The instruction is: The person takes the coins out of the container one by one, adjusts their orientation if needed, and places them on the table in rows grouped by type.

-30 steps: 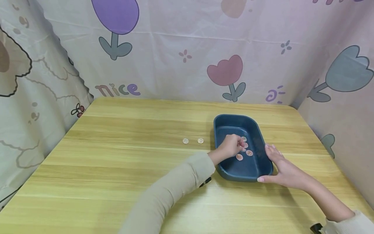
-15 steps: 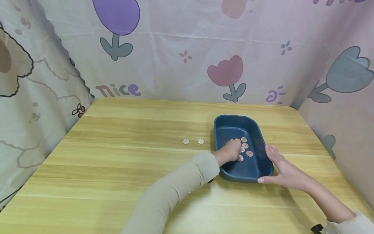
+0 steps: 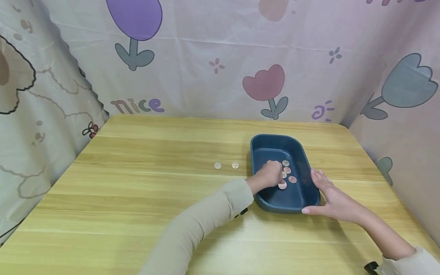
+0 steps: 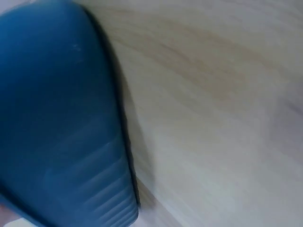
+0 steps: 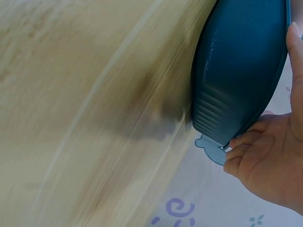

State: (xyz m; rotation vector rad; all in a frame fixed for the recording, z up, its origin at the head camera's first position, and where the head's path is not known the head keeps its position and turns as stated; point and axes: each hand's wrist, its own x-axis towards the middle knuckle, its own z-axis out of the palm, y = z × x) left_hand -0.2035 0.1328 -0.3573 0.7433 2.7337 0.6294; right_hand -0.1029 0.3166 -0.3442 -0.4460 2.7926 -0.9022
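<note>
A dark blue deep tray (image 3: 268, 200) stands at the right of the table, holding several coins, some copper and some silvery. My left hand (image 3: 269, 173) reaches over its left wall, fingers curled down among the coins. A fingertip lies at the edge of a copper coin (image 3: 282, 185); whether anything is pinched is hidden. With my right hand (image 3: 331, 200) I grip the tray's right side, thumb at the front corner and fingers along the side wall. The right wrist view shows this hand (image 5: 270, 156) against the tray's outer wall (image 5: 241, 71). Ribbed wall (image 4: 61, 118) fills the left wrist view's left.
Two silvery coins, a left coin (image 3: 217, 165) and a right coin (image 3: 235, 165), lie on the wooden table (image 3: 137, 172) just left of the tray. A patterned curtain (image 3: 192, 80) hangs behind the table and along its sides.
My left hand has dipped lower in the tray and shifted slightly, uncovering another silvery coin. My right hand and the tray stay put.
</note>
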